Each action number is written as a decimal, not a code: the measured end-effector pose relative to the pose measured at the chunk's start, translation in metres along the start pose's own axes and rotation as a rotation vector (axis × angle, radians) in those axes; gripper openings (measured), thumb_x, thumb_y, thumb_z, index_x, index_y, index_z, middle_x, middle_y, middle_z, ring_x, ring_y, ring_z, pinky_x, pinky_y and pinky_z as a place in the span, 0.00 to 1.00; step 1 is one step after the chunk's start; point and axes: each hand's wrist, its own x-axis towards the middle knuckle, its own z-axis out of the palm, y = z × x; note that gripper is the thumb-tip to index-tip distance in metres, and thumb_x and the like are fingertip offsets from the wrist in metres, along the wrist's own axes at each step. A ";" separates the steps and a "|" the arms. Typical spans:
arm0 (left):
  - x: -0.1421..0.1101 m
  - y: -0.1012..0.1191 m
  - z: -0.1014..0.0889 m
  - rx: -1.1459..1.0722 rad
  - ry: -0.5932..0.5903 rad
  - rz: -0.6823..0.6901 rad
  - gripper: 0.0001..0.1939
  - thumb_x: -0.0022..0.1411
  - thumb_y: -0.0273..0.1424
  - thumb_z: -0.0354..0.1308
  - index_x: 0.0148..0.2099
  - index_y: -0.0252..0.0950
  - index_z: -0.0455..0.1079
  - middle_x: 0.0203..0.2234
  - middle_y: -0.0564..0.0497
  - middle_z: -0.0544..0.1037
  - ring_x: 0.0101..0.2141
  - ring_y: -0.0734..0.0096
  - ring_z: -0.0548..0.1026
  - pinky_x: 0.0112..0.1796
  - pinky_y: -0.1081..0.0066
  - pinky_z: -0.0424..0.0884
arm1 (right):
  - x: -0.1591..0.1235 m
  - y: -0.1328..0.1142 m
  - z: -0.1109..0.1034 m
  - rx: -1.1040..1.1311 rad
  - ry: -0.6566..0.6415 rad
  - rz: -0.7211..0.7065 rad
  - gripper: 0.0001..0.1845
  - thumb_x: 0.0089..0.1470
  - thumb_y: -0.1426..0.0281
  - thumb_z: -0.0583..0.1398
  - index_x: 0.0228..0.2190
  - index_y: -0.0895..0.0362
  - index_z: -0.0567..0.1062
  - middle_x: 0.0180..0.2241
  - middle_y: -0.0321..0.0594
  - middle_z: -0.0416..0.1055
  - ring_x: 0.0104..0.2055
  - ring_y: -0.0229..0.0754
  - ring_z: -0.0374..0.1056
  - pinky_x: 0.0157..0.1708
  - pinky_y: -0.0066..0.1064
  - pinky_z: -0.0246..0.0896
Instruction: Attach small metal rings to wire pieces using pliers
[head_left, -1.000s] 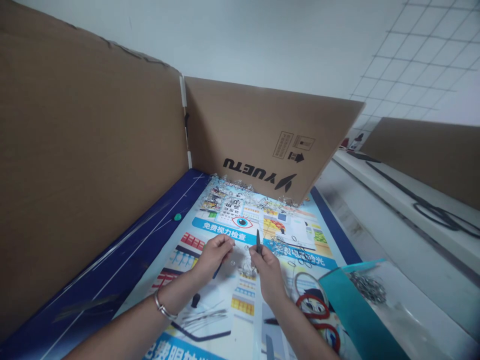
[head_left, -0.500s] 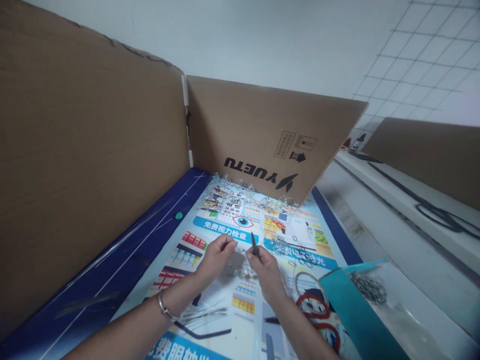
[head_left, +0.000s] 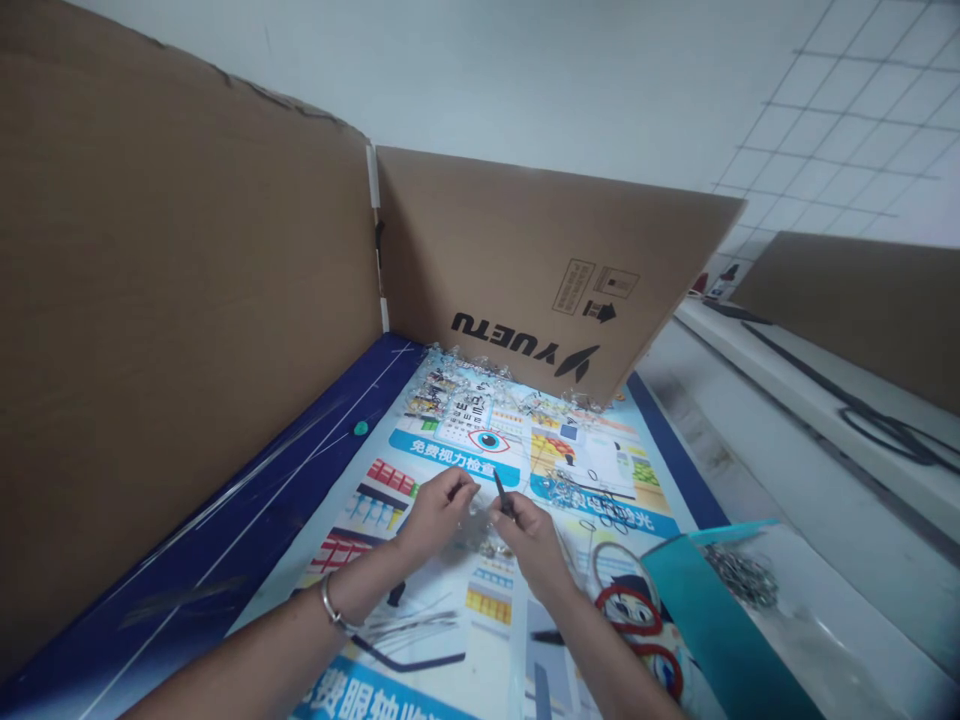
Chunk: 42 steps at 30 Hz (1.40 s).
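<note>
My left hand (head_left: 441, 514) is closed in a pinch above the printed sheet (head_left: 442, 580); whatever sits between its fingertips is too small to make out. Just to its right, my right hand (head_left: 531, 540) grips a slim dark pointed tool (head_left: 500, 489), its tip sticking up past the fingers and leaning left. A small gap separates the two hands. Under and between them lies a heap of clear, shiny small pieces (head_left: 491, 545), blurred and partly hidden. Beyond my right hand, small wire-like pieces (head_left: 559, 488) and several dark loops (head_left: 613, 512) are scattered.
Cardboard panels stand at the left (head_left: 187, 330) and back (head_left: 525, 270). More clear pieces (head_left: 480, 375) lie along the back panel. Red-handled scissors (head_left: 626, 610) rest beside my right forearm. A teal-edged box (head_left: 720, 620) with metal pieces (head_left: 742, 577) is at the right. Thin strips (head_left: 420, 630) lie in front.
The dark tool's tip has tilted left, closer to my left hand. Both hands stay in nearly the same place, and the whole view has shifted slightly.
</note>
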 end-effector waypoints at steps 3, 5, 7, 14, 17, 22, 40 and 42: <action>-0.002 0.003 0.001 -0.059 -0.016 -0.015 0.10 0.56 0.34 0.49 0.26 0.36 0.64 0.20 0.55 0.66 0.25 0.73 0.63 0.27 0.75 0.57 | 0.000 0.000 0.002 -0.053 -0.023 -0.004 0.10 0.46 0.62 0.58 0.24 0.56 0.68 0.19 0.30 0.55 0.21 0.32 0.49 0.20 0.24 0.46; -0.002 0.005 0.001 -0.103 -0.027 -0.023 0.09 0.56 0.34 0.49 0.26 0.36 0.63 0.20 0.55 0.66 0.25 0.73 0.62 0.28 0.75 0.58 | 0.000 -0.001 0.002 -0.064 -0.007 -0.004 0.09 0.47 0.62 0.57 0.24 0.56 0.68 0.19 0.30 0.55 0.21 0.32 0.49 0.21 0.24 0.46; -0.003 0.006 0.001 -0.141 -0.028 -0.024 0.10 0.56 0.34 0.49 0.26 0.36 0.63 0.21 0.55 0.65 0.26 0.73 0.62 0.28 0.75 0.58 | 0.000 -0.001 0.003 -0.063 0.017 0.003 0.09 0.46 0.62 0.58 0.24 0.56 0.68 0.19 0.30 0.56 0.22 0.32 0.50 0.21 0.25 0.47; -0.006 0.003 0.005 -0.107 -0.085 0.019 0.10 0.60 0.35 0.44 0.29 0.37 0.61 0.23 0.55 0.66 0.27 0.72 0.64 0.31 0.73 0.59 | 0.002 0.002 0.005 -0.016 0.055 0.049 0.10 0.44 0.62 0.59 0.23 0.56 0.68 0.20 0.31 0.61 0.24 0.34 0.54 0.25 0.25 0.49; -0.007 -0.001 0.008 -0.035 -0.061 0.028 0.10 0.60 0.34 0.43 0.29 0.38 0.59 0.21 0.56 0.63 0.25 0.73 0.62 0.29 0.73 0.57 | 0.002 0.004 0.006 0.035 0.067 0.065 0.09 0.43 0.63 0.60 0.26 0.56 0.69 0.24 0.33 0.64 0.27 0.35 0.56 0.28 0.26 0.52; -0.006 -0.002 0.007 -0.066 0.031 0.031 0.09 0.61 0.33 0.43 0.29 0.38 0.58 0.22 0.56 0.62 0.26 0.72 0.61 0.29 0.73 0.57 | 0.000 0.002 0.008 0.113 0.074 0.064 0.13 0.42 0.63 0.61 0.31 0.56 0.71 0.27 0.35 0.64 0.29 0.37 0.58 0.28 0.26 0.54; -0.009 -0.003 0.007 -0.050 0.076 0.063 0.08 0.61 0.31 0.43 0.30 0.38 0.58 0.22 0.55 0.63 0.26 0.73 0.63 0.30 0.73 0.58 | -0.002 0.004 0.012 0.122 0.080 0.068 0.07 0.45 0.65 0.58 0.26 0.56 0.66 0.21 0.30 0.58 0.24 0.33 0.52 0.25 0.25 0.49; -0.009 -0.003 0.007 -0.047 0.056 0.059 0.08 0.62 0.32 0.42 0.30 0.38 0.58 0.22 0.56 0.63 0.26 0.73 0.64 0.29 0.73 0.59 | -0.002 0.003 0.012 0.108 0.095 0.052 0.06 0.45 0.67 0.58 0.25 0.56 0.66 0.21 0.29 0.57 0.23 0.33 0.51 0.24 0.25 0.48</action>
